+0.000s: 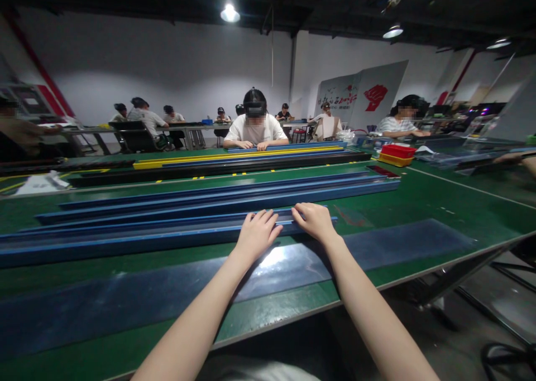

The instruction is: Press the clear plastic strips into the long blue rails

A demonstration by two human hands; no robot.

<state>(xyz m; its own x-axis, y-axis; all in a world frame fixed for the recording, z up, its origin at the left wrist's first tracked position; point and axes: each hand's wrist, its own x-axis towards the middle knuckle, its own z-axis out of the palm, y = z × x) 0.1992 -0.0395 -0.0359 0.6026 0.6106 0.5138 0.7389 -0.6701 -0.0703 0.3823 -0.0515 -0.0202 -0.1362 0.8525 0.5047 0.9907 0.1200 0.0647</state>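
A long blue channel-shaped profile (138,240) lies across the green table (293,310), its right end under my hands. My left hand (257,233) rests on the profile with its fingers apart, reaching over the channel. Just to the right, my right hand (312,219) is curled over the profile near its end, fingers bent and pressed on it; their tips are partly hidden. Between my forearms and the profile, a clear, bluish plastic strip (389,241) lies flat along the table's near side.
More blue profiles (360,190) lie beyond, then black and yellow ones (151,163). Red and yellow trays (396,154) and a dark red phone-like object (383,172) are at the right. A person (255,125) sits opposite; others sit farther back.
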